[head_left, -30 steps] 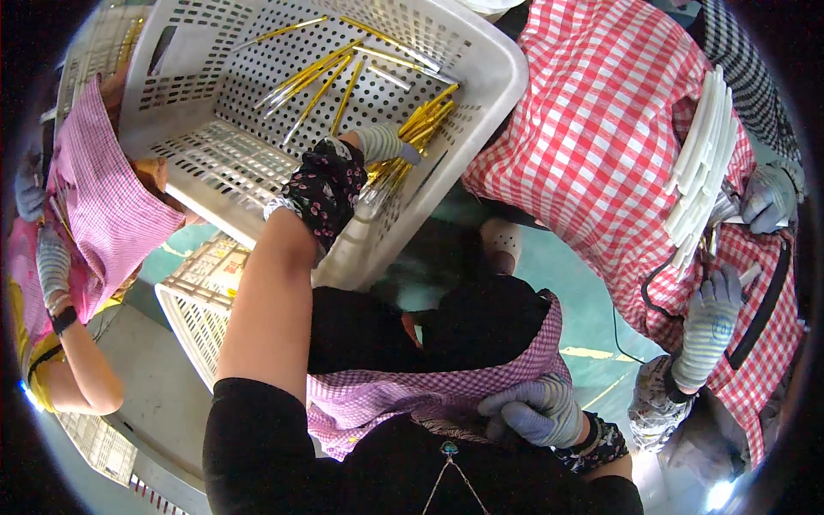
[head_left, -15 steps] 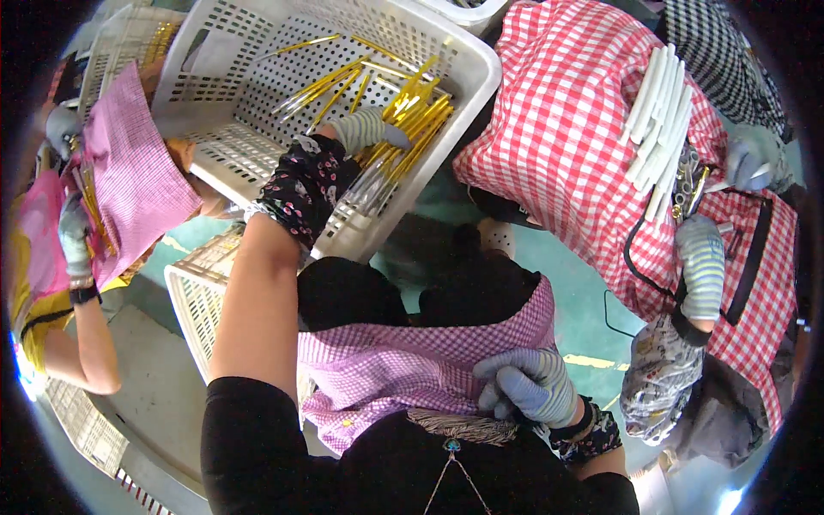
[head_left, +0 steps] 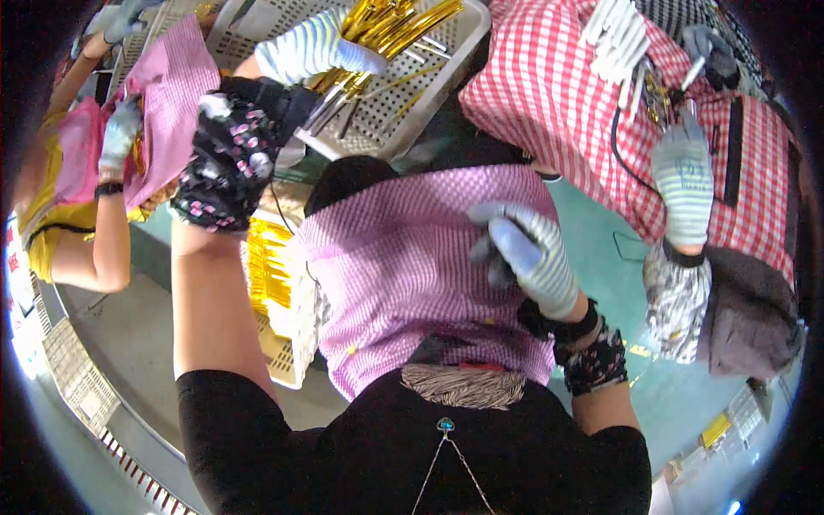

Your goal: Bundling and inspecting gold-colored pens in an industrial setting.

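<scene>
My left hand (head_left: 309, 51), in a striped knit glove with bluish fingertips, is closed around a bundle of slim golden rods (head_left: 382, 34). Silvery and dark rod ends stick out below the fist. The bundle is above the near part of a white perforated crate (head_left: 446, 94), where a few loose golden rods (head_left: 412, 99) lie. Over my lap, apart from the crate, my right hand (head_left: 532, 257) wears a similar glove. Its fingers are half bent and spaced apart, with nothing visible between them. Beneath it lies a pink checked apron (head_left: 403, 249).
Beside my left arm stands a second crate (head_left: 287, 365) with shiny golden strips (head_left: 268, 266). A co-worker in a pink apron (head_left: 176, 77) sits at left. At right, another in a red checked apron (head_left: 541, 86) has white tubes (head_left: 616, 39) on the lap.
My left hand has come up out of the crate with the bundle of golden rods. My right hand has risen over the lap, its fingers loosened. The view has shifted, showing the second crate's golden strips.
</scene>
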Demonstrator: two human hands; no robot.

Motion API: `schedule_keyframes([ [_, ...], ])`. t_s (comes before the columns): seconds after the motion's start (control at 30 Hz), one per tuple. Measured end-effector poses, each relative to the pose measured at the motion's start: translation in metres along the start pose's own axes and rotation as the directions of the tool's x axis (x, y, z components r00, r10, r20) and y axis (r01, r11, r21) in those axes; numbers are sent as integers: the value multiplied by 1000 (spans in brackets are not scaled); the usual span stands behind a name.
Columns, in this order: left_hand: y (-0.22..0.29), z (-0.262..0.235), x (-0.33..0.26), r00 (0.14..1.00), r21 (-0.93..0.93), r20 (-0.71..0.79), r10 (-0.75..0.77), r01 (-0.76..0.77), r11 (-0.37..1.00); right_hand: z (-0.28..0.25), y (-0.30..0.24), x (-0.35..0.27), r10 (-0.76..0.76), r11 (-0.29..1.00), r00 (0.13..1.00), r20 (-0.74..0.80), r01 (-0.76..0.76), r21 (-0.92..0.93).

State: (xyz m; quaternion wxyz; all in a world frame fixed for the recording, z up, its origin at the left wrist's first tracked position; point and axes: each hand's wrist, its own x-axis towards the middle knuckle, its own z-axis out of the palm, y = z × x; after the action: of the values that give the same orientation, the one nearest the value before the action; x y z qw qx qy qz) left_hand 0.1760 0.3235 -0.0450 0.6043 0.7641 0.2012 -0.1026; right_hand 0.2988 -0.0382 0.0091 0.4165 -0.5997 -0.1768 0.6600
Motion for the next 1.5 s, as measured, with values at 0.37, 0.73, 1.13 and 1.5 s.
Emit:
schedule_keyframes([
  [0.37,156,164,-165,956,297,270,-113,29,955,-8,73,21,-497,853,868,-1,488,186],
  [0.73,94,298,-205,969,237,216,-119,66,969,5,44,12,-465,881,872,151,439,178],
  [1.13,25,273,-229,987,23,-104,123,-121,992,7,64,-20,-436,670,763,477,629,-394],
  [1.5,-1,290,-288,672,-377,-703,-231,-77,923,43,75,-31,-316,92,787,530,582,-808],
])
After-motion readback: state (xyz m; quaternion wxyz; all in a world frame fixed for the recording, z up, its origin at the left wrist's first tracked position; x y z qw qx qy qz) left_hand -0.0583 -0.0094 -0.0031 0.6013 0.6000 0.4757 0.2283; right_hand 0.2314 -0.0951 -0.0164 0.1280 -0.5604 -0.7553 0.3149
